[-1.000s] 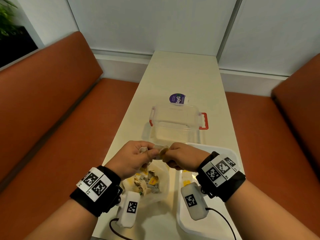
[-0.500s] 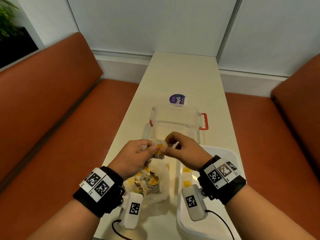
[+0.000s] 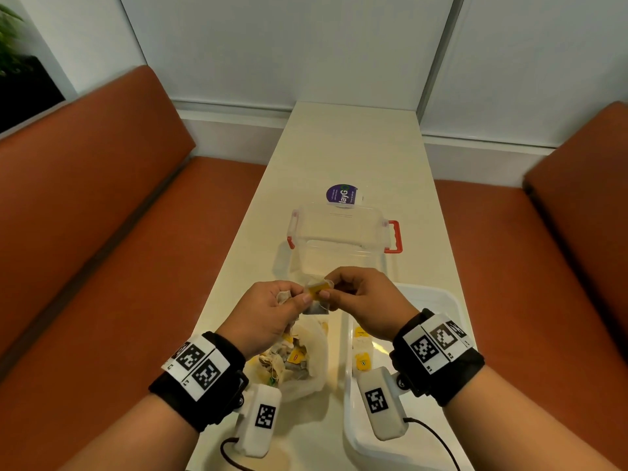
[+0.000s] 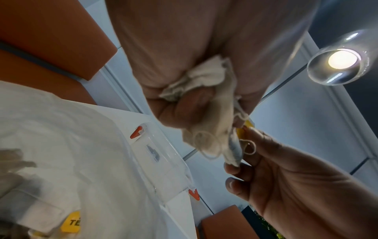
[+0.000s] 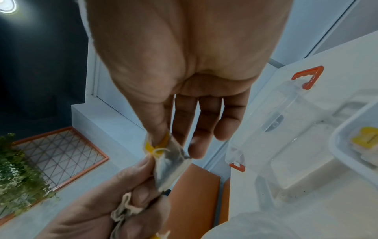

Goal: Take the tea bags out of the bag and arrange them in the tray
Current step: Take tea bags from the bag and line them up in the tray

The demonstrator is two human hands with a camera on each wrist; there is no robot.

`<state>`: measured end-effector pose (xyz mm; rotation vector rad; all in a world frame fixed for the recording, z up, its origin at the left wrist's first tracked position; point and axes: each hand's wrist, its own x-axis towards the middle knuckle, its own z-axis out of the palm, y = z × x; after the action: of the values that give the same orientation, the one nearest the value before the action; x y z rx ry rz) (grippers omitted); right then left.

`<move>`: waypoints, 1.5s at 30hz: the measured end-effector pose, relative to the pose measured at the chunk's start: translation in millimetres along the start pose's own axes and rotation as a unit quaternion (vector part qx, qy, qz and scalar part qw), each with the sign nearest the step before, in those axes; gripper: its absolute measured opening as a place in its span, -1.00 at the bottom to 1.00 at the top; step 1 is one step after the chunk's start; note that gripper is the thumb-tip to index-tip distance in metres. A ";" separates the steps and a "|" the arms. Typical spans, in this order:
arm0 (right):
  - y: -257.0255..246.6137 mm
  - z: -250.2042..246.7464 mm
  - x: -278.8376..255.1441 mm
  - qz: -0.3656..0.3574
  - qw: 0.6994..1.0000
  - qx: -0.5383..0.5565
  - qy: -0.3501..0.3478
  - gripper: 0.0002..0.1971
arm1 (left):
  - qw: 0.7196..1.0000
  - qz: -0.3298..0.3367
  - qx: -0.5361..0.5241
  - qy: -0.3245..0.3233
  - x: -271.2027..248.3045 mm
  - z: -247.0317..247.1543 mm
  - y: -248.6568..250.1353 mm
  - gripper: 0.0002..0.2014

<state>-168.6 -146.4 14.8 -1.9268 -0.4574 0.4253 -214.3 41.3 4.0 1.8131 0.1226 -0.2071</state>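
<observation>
Both hands meet above the table. My left hand (image 3: 272,311) grips a crumpled clump of tea bags (image 4: 202,84) in its curled fingers. My right hand (image 3: 356,297) pinches one tea bag (image 3: 317,297) with a yellow tag (image 5: 155,145) between thumb and forefinger, its other fingers straight. That tea bag (image 5: 169,166) still touches the left thumb, and its string (image 4: 206,143) loops loose. Below my left wrist lies the clear plastic bag (image 3: 306,362) with several tea bags inside. The white tray (image 3: 438,297) at the right holds tea bags with yellow tags (image 3: 363,362).
A clear lidded box (image 3: 339,232) with red latches stands just beyond my hands, with a purple round sticker (image 3: 341,194) behind it. Orange benches (image 3: 102,232) flank the narrow cream table (image 3: 350,147). Wrist camera cables trail at the near edge.
My right hand has turned and drawn one yellow-tagged tea bag out of the left hand's clump, the fingers straightening. Both hands have risen slightly away from the bag.
</observation>
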 end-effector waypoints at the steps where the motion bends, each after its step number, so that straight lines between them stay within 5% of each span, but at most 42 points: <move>1: 3.9 -1.4 -1.4 0.007 1.000 0.000 0.000 -0.96 | 1.000 -0.006 0.008 -0.004 0.4 0.9 -2.5 -0.85; 9: 88.8 -26.2 -31.7 0.175 0.976 -0.131 0.004 -0.90 | 0.998 -0.044 0.036 0.003 -1.4 -0.4 -24.6 -0.85; 19: 147.5 10.2 -39.5 0.308 0.934 -0.141 -0.117 -0.89 | 0.998 -0.051 0.040 0.004 -3.0 0.3 -30.3 -0.83; 45: 153.5 25.6 -38.4 0.365 0.926 -0.092 -0.004 -0.89 | 0.997 -0.058 0.041 0.002 -2.3 -1.0 -25.8 -0.84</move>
<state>-195.8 -201.4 -133.2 -2.2419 0.2562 0.8903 -221.5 48.7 -19.8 1.8900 0.2249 -0.2933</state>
